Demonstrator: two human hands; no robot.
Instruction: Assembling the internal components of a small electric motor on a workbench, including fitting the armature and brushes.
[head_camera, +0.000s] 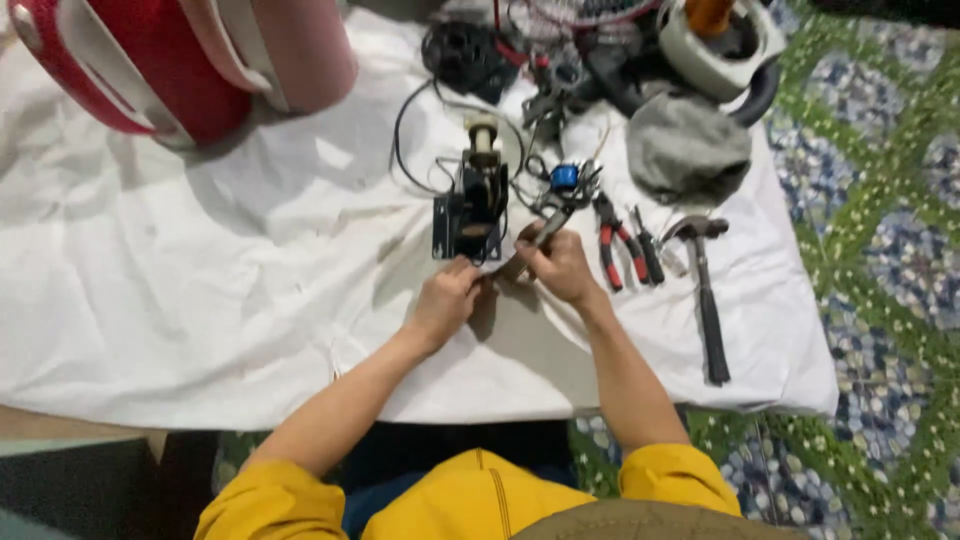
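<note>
A: Starting nearest, the person's two arms in yellow sleeves reach out over a creased white cloth (200, 300). How does the grip stand?

B: The left hand (445, 300) is curled shut, fingertips pinching something small at the near end of the tool; what exactly, the picture does not show. The right hand (560, 265) is closed round a slim grey metal tool (530, 245), which slants up and away to the right.

A: And the work itself?

B: Mid-way, by the look of it. The black motor-like part (472, 205), boxy with a pale cylinder on top and thin wires looping off, sits just beyond the hands and looks partly dismantled.

A: To the right?

B: Red-handled pliers (615, 245), then a hammer (705, 290) with a steel head and long dark shaft, both lying unused.

A: Farther?

B: A soft grey cap (685, 150), a tangle of dark parts, and far left a glossy red container (150, 60).
</note>
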